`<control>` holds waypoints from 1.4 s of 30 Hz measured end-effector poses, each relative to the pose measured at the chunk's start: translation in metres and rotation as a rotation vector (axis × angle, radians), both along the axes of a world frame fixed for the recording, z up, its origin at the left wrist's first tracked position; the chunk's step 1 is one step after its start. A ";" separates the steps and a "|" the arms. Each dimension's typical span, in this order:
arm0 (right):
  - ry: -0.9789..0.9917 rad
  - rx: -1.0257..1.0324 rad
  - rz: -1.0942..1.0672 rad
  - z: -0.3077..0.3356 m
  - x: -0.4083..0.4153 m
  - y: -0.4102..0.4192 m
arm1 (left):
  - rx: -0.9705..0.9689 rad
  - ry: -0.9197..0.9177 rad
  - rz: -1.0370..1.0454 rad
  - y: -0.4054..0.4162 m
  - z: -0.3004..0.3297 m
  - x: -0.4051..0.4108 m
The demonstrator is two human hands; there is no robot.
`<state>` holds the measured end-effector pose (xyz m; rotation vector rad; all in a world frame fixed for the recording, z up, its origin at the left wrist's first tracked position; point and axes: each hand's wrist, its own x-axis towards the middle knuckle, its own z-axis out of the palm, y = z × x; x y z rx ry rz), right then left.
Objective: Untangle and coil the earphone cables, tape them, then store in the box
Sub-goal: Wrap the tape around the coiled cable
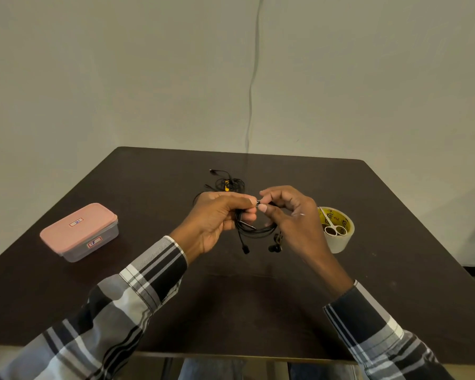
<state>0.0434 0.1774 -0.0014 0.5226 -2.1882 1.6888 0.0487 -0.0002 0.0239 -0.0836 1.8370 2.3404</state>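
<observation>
Head view: above the middle of the dark table (395, 270), the left hand (217, 220) grips a coiled black earphone cable (254, 230), while the right hand (288, 212) pinches its plug end. A second tangled cable (228, 183) lies toward the far edge. Near the left edge sits the pink-lidded box (80, 231), its stickers too blurred to read. Scissors (332, 226) rest on the tape roll (337, 231) toward the right edge, its yellow print probably unreadable.
</observation>
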 end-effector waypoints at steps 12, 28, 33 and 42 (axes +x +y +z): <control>-0.303 -0.254 -0.114 0.001 0.003 -0.013 | -0.587 0.534 -0.044 -0.002 -0.008 0.000; -0.528 -0.328 0.097 0.014 0.003 -0.005 | -0.460 0.534 0.097 -0.005 -0.018 -0.002; -0.505 -0.339 0.128 0.014 0.004 -0.006 | -0.142 0.322 0.134 -0.003 -0.017 -0.002; -0.544 -0.295 0.084 0.010 0.009 -0.002 | 0.121 0.019 0.133 -0.016 -0.019 0.002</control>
